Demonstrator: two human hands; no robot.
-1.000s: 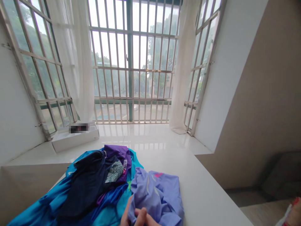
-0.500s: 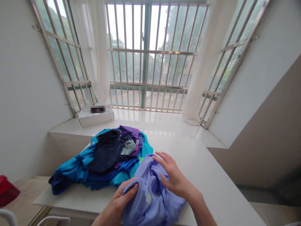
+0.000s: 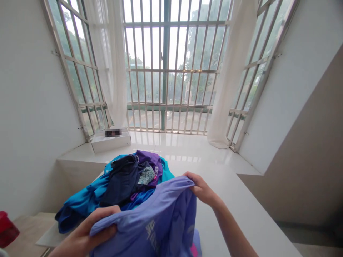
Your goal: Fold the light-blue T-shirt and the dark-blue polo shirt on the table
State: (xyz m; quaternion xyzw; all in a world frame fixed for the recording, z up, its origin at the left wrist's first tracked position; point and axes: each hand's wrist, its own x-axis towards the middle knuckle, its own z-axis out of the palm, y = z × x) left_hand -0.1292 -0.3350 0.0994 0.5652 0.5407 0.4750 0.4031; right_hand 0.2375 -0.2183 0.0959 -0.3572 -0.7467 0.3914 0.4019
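A lavender shirt [image 3: 160, 221] with pale print hangs stretched between both my hands, lifted above the white table [image 3: 235, 214]. My left hand [image 3: 85, 232] grips its near edge at the lower left, fingers curled over the fabric. My right hand [image 3: 199, 187] pinches the far edge at the upper right. Behind the shirt lies a heap of clothes [image 3: 118, 185]: turquoise, blue, dark navy and purple pieces, partly hidden by the raised shirt.
A white box [image 3: 111, 140] sits on the glossy window ledge at the back left. Barred windows with sheer curtains [image 3: 227, 78] fill the far wall. A red object [image 3: 6, 232] shows at the lower left, beside a lower wooden surface.
Both hands have taken hold of the lavender shirt's edges and lifted it off the table, spreading it out. The right hand went from resting open on the cloth to gripping it.
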